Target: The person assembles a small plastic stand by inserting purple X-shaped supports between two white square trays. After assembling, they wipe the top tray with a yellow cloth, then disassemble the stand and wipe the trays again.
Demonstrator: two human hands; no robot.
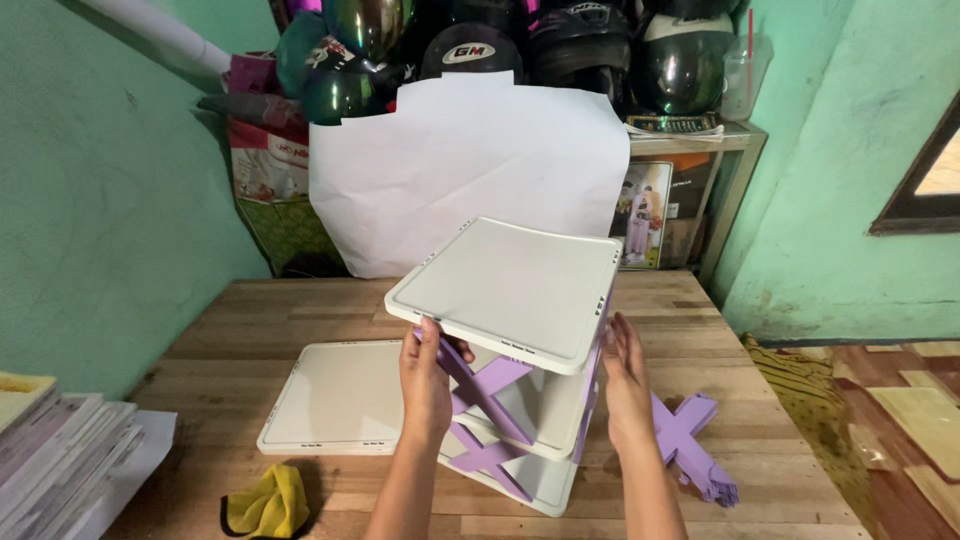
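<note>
At table centre the rack [520, 360] stands, left hand [425, 380] closed on a purple brace [480, 385] at nine o'clock, right hand [627, 385] flat and open at three — light, stiff plastic, probably wobbly, best gripped by its braces.

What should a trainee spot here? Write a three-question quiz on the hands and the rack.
1. True or false: the left hand touches a purple cross brace of the rack.
2. Which lies flat on the table, left of the rack? A) a spare white shelf B) a helmet C) a paper sheet
3. Fill in: near the table's front edge lies a ______ cloth.

Key
1. True: its fingers rest on the brace under the top shelf, while the right hand is at the rack's other side.
2. A. More purple braces lie to the rack's right.
3. Yellow.
</note>
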